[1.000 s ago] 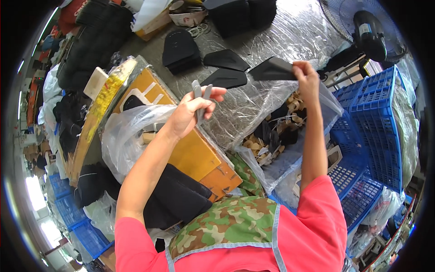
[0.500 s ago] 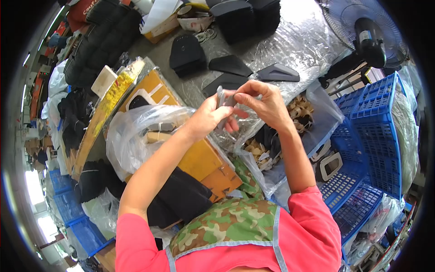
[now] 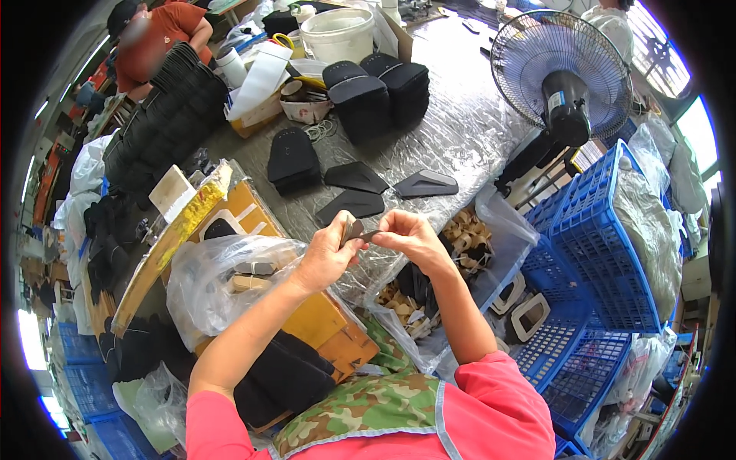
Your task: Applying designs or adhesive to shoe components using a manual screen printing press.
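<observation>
Both my hands meet in the middle, just over the near edge of the plastic-covered table [image 3: 460, 84]. My left hand [image 3: 322, 257] is closed around small flat dark-grey pieces [image 3: 352, 230]; how many cannot be made out. My right hand [image 3: 414, 239] pinches a thin dark strip-like piece [image 3: 370, 235] at its fingertips, touching or almost touching the left hand's fingers. Right beyond them, three black shaped panels lie on the table: one nearest [image 3: 350, 205], one behind it [image 3: 356, 177], one to the right [image 3: 426, 183]. A stack of black pieces [image 3: 293, 161] stands to their left.
An open plastic-lined container of beige and black scraps [image 3: 468, 238] is below my right forearm. Blue crates [image 3: 583, 230] and a fan [image 3: 563, 84] stand at right. A clear bag [image 3: 199, 284] and a yellow-edged board [image 3: 165, 257] are at left. A person [image 3: 157, 46] sits far left.
The view has shifted, showing more of the far table, a white bucket and the person. My left fingers have drawn in around the grey pieces; the right hand still pinches beside them.
</observation>
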`<state>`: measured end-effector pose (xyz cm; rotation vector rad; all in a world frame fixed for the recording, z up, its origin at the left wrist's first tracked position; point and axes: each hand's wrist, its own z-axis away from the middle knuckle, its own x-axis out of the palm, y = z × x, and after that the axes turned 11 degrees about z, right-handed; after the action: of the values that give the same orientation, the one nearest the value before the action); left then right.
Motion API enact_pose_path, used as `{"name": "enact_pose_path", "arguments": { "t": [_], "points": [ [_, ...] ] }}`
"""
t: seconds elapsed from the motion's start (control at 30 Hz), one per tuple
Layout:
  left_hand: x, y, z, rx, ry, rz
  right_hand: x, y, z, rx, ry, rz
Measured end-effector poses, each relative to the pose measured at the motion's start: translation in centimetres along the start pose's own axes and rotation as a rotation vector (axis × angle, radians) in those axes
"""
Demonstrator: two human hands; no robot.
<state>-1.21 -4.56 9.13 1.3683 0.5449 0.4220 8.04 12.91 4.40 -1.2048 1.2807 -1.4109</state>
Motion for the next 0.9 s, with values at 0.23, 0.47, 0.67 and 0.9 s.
{"name": "enact_pose_path", "arguments": {
  "t": [0.23, 0.47, 0.67, 0.9],
  "points": [
    [-2.9, -0.1, -0.1, 0.084, 0.334, 0.038, -1.5, -1.0, 0.4, -0.145, 0.225, -0.051],
    [0.1, 1.9, 0.7, -0.132, -0.04, 0.214, 2.1, -2.0, 0.7, -0.12, 0.192, 0.341],
    [0.4, 2.1, 1.2, -0.105, 0.03, 0.263, 3.5, -2.4, 1.0, -0.302, 0.211, 0.503],
    [0.8, 2.1, 1.4, -0.142, -0.042, 0.313, 2.8, -1.1, 1.4, -0.17, 0.144, 0.36]
  ]
}}
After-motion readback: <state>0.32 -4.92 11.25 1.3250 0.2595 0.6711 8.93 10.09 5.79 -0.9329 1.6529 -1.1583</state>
